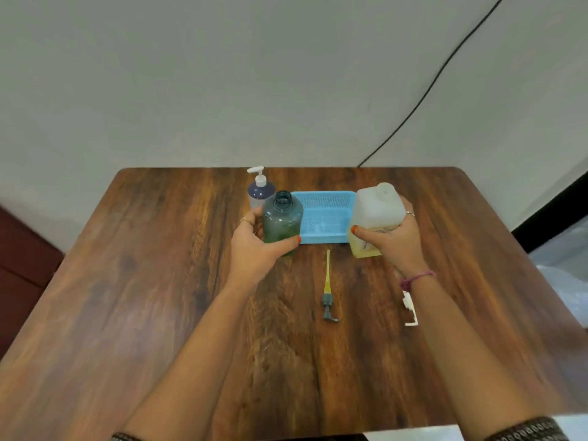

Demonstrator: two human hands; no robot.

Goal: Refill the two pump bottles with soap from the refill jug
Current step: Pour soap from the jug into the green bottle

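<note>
My left hand [254, 246] grips a dark teal pump bottle [282, 219] that stands uncapped, its neck open at the top. The bottle's grey pump head with a yellowish dip tube [328, 291] lies flat on the table in front of it. My right hand [393, 241] holds the translucent white refill jug [374, 214], which has yellowish soap low inside and its cap on top. A second pump bottle [260, 189], purple with a white pump fitted, stands behind the teal one.
A light blue mesh tray [324, 216] sits between the teal bottle and the jug. A small white plastic piece [409, 308] lies by my right forearm. The wooden table [159, 281] meets a wall at the back; a black cable [429, 87] runs down it.
</note>
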